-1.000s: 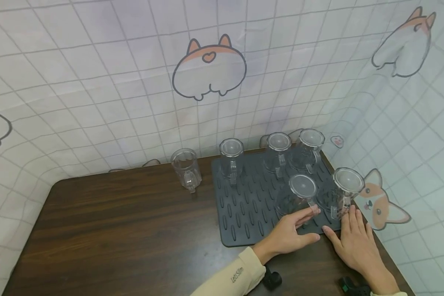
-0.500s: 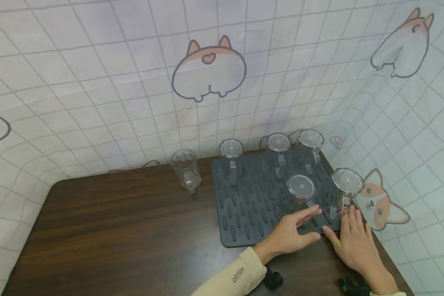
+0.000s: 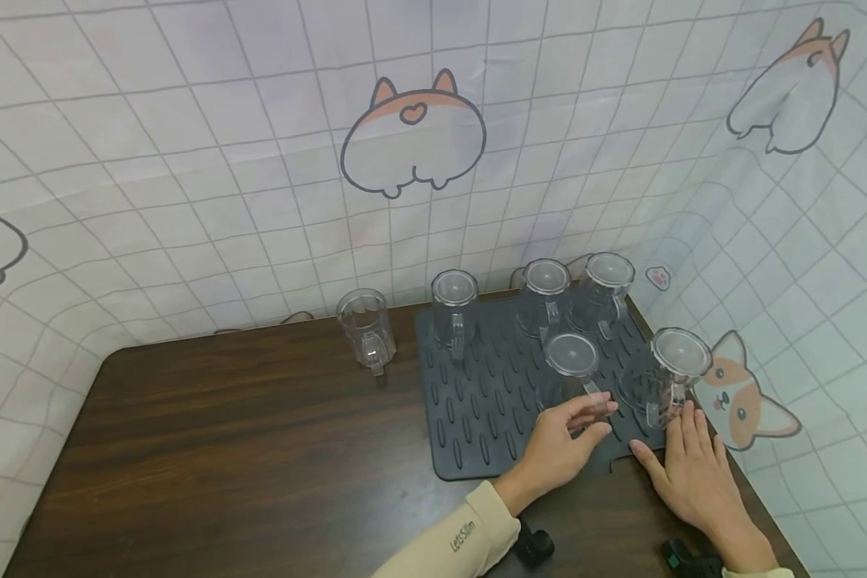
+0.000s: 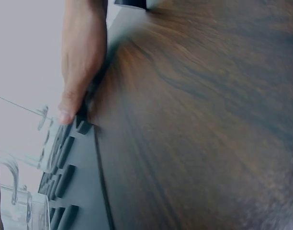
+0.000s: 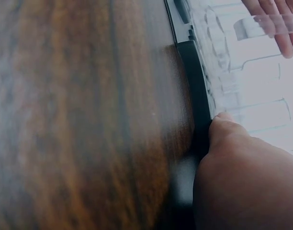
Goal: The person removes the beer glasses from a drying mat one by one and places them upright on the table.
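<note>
Clear glass mugs stand upside down on a dark ridged drying mat (image 3: 477, 445). My left hand (image 3: 552, 445) is at the front-middle mug (image 3: 572, 357), its fingers curled at the handle and the thumb held apart below. In the right wrist view, the fingers (image 5: 276, 24) of that hand show behind a clear handle. My right hand (image 3: 697, 482) lies flat at the mat's front right corner, fingers straight, tips close to the handle of the front-right mug (image 3: 679, 357). Whether those tips touch the glass, I cannot tell.
Three more upturned mugs line the back of the mat, one being the back-left mug (image 3: 455, 313). Left of the mat, another glass mug (image 3: 367, 329) stands mouth up on the brown wooden table (image 3: 260, 449). A patterned wall cloth (image 3: 260, 201) borders the back and right.
The front-middle mug has shifted left and slightly back, and my left hand has moved with it, its thumb closer to the fingers. My right hand stays in place.
</note>
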Available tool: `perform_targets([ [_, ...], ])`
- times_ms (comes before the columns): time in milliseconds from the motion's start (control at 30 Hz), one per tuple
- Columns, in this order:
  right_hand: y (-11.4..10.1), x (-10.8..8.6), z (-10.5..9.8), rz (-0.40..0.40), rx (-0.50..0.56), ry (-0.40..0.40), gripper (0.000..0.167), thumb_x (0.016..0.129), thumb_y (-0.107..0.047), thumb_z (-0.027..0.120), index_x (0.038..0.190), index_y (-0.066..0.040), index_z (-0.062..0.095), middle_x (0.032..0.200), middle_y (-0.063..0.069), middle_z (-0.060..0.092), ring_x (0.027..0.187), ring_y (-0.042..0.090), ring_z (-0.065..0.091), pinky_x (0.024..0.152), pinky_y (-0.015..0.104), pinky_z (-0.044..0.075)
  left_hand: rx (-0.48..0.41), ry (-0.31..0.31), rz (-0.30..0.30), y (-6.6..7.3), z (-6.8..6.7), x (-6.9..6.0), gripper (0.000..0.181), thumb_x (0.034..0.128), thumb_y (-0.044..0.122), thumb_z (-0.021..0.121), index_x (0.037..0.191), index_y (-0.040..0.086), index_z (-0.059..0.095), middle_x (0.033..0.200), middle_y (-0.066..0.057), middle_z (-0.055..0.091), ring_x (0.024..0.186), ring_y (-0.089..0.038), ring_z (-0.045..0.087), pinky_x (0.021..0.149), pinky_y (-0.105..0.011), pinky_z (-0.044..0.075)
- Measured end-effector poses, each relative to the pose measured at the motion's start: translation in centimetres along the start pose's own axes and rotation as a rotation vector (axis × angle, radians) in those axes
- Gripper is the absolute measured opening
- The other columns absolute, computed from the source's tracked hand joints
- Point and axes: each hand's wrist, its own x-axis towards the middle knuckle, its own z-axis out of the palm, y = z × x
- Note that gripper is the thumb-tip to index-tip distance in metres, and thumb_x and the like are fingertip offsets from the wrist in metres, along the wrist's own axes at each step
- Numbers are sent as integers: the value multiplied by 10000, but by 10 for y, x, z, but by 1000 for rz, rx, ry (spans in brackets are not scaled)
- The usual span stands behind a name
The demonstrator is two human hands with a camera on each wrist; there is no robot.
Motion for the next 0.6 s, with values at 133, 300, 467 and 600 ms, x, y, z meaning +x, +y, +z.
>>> perform_targets([
  [133,-1,1,0,6,-3,7,925,1093,-558,367,1546,213,134,1629,453,-13,1526,629,62,1129,829,133,-41,74,-6,3,-2,2,355,1048,123,599,1390,26,617,1296,-143,735,1206,-199,718,1006,-166,543],
  [300,-1,1,2,5,-2,25,921,1090,-554,383,1534,223,161,1622,466,21,1514,638,95,1128,825,148,-18,106,30,6,-6,2,299,1054,82,573,1339,18,640,1241,-155,754,1158,-175,738,964,-164,563],
  [467,-2,1,2,-3,-6,41,910,1091,-545,389,1513,237,195,1612,480,45,1501,650,112,1118,821,162,3,124,67,9,-10,3,261,1062,85,561,1300,28,649,1220,-147,763,1153,-165,738,961,-171,568],
  [600,-3,1,1,-8,-15,59,907,1088,-539,407,1501,246,214,1605,486,69,1491,656,131,1106,821,181,-2,132,79,11,-12,3,256,1062,89,562,1295,30,652,1215,-146,765,1145,-168,741,943,-176,578],
])
